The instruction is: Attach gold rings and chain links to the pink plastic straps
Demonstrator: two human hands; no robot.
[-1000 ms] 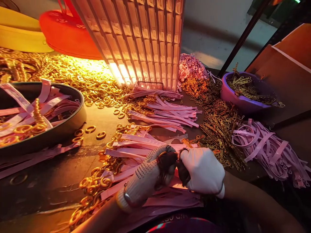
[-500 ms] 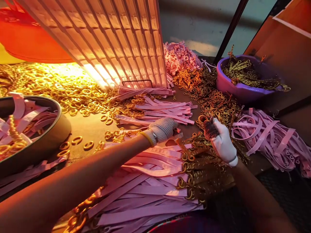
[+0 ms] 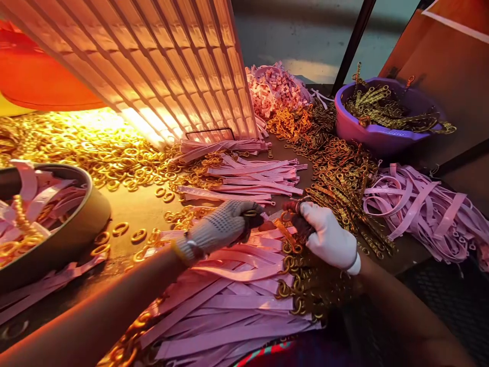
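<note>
My left hand [image 3: 219, 229], in a grey dotted glove, is closed above a heap of pink straps [image 3: 229, 270]. A small gold-coloured ring [image 3: 250, 213] shows between its thumb and fingers. Facing it, my right hand [image 3: 330, 237], in a white glove with dark fingertips, is closed in a pinch; what those fingers hold is hidden. A narrow gap separates the hands. Below them, gold-coloured clasps [image 3: 292, 265] sit at the right ends of the straps. Just beyond the hands lies a smaller bundle of pink straps [image 3: 260, 173].
Loose gold rings [image 3: 126, 158] spread across the left, near a round tub [image 3: 100, 201] holding straps. A ribbed translucent panel [image 3: 183, 66] stands behind. At right are a purple basin [image 3: 376, 137] of chains, a chain pile [image 3: 340, 188] and tangled pink straps [image 3: 424, 209].
My right hand has moved left and down from the chain pile towards my left hand. My left hand has drawn back slightly left and turned, so a ring now shows in its fingers.
</note>
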